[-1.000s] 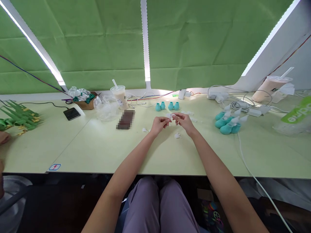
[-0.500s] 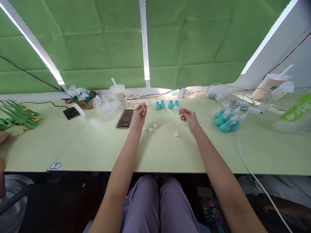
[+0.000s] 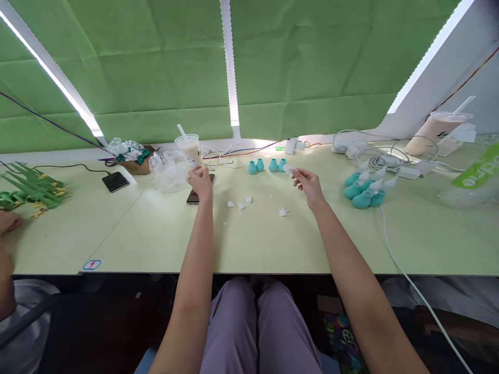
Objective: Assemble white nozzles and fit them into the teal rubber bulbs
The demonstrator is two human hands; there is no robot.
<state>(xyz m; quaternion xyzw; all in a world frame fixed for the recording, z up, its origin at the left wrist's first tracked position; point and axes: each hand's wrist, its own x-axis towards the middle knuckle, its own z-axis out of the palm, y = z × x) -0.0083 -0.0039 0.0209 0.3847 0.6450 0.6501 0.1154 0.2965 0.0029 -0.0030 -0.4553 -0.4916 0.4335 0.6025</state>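
Observation:
My right hand (image 3: 309, 186) pinches a small translucent white nozzle tip (image 3: 287, 169) between thumb and fingers, above the table near the small teal bulbs (image 3: 273, 165). Over the dark phone (image 3: 193, 197), in front of a milky drink cup (image 3: 191, 148), is my left hand (image 3: 200, 181). Its fingers are curled together, and whatever they may hold is hidden. Little white scraps (image 3: 241, 206) lie between my arms, with another small pile (image 3: 284, 212) nearer my right forearm. To the right stand several teal squeeze bulbs fitted with translucent tips (image 3: 362, 195).
White cables and adapters (image 3: 384, 162) run along the back right, near another drink cup (image 3: 432, 132). A clear plastic bag (image 3: 169, 171), a small cardboard box (image 3: 138, 163) and a black device (image 3: 115, 181) are at left. Another person's hand (image 3: 8, 221) rests beside green strips (image 3: 39, 187).
My left hand has moved left, away from the scraps and over the phone. My right hand stays nearly in place, still pinching the nozzle tip.

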